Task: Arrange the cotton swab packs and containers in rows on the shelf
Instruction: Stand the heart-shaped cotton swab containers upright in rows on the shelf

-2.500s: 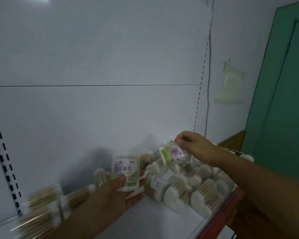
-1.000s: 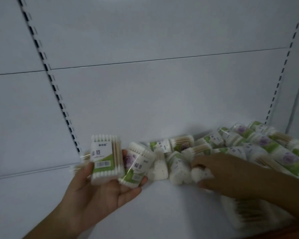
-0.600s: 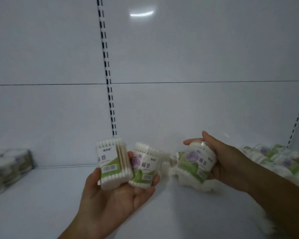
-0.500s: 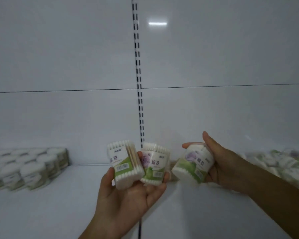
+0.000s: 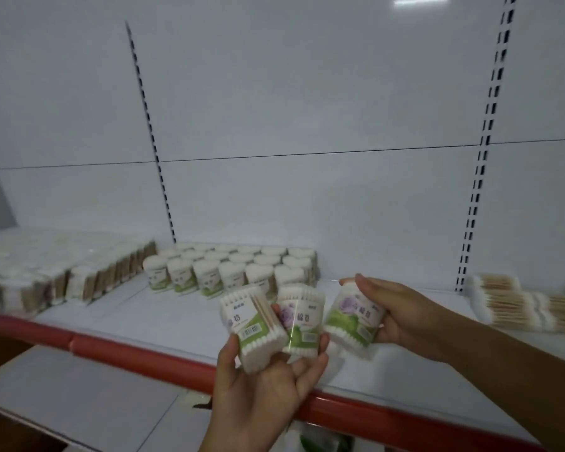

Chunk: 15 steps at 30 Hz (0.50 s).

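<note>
Just in front of a block of heart-shaped cotton swab containers (image 5: 232,269), which stand upright in neat rows on a white shelf (image 5: 137,314), two bare hands hold three more containers in the air. The left hand (image 5: 261,396), palm up, grips two side by side: a barcode container (image 5: 253,327) pinned by the thumb, and a purple-flower container (image 5: 302,322) resting against the fingers. To the right of the block, the right hand (image 5: 402,314) curls fingers and thumb round a third container (image 5: 354,316), tilted, just beside the left hand's pair. Left of the block, flat swab packs (image 5: 62,275) stand on edge in tight rows, blurred. Well to the right of the block, loose swab packs (image 5: 516,305) lie flat, wooden sticks showing. In front of the block, the shelf's red front edge (image 5: 137,353) runs under the hands. Behind the block, a black slotted upright (image 5: 150,132) rises.
</note>
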{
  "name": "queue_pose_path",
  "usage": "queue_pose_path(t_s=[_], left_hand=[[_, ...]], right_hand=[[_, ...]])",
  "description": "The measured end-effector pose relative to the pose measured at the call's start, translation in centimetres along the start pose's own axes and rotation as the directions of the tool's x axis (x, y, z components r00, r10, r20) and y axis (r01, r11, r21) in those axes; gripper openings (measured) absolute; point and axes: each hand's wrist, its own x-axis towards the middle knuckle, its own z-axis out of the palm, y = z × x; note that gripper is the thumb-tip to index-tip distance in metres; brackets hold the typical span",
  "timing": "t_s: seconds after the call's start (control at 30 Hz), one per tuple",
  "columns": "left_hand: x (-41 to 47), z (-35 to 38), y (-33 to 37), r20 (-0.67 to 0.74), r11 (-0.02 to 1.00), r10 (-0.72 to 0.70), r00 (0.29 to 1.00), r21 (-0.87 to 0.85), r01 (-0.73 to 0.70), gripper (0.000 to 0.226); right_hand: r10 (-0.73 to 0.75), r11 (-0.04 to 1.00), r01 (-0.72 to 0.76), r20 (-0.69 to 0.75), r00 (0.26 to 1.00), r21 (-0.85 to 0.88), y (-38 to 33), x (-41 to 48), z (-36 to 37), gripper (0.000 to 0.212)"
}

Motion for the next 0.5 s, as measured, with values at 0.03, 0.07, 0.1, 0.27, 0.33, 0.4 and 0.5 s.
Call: queue_pose_path(t_s=[0.03, 0.07, 0.1, 0.27, 0.33, 0.4, 0.5], left_hand=[[-0.1, -0.4, 1.0, 0.001, 1.0, 0.022, 1.0, 0.015, -0.022, 0.074], [-0.2, -0.8, 2.0, 0.003, 0.999, 0.04, 0.999, 0.027, -0.04, 0.074], [-0.2, -1.2, 3.0, 0.004, 0.998, 0.051, 0.999, 0.038, -0.051, 0.074], [-0.2, -4.1, 9.1, -0.03, 0.988, 0.118, 0.993, 0.104, -0.115, 0.074], [0.0, -4.7, 12.5, 0.008, 0.973, 0.18, 0.984, 0.149, -0.179, 0.069], [0.0, -5.2, 16.1, 0.032, 0.953, 0.241, 0.97, 0.178, -0.243, 0.064], [-1.2, -7.0, 21.7, 0.047, 0.909, 0.338, 0.94, 0.241, -0.339, 0.064]], right_hand=[[-0.007, 1.0, 0.007, 0.02, 1.0, -0.015, -0.2, 1.1, 0.9, 0.059], [-0.013, 0.999, 0.015, 0.04, 0.999, -0.032, -0.3, 2.2, 1.7, 0.058], [-0.021, 0.998, 0.024, 0.057, 0.998, -0.051, -0.5, 3.2, 2.4, 0.057], [-0.15, 0.94, 0.161, 0.059, 0.987, -0.301, -2.5, 8.7, 5.5, 0.064], [-0.256, 0.861, 0.259, 0.066, 0.964, -0.438, -3.4, 11.0, 7.8, 0.06], [-0.322, 0.807, 0.325, 0.093, 0.942, -0.493, -3.6, 13.0, 10.7, 0.056], [-0.327, 0.714, 0.361, 0.17, 0.93, -0.6, -2.6, 15.8, 15.2, 0.047]])
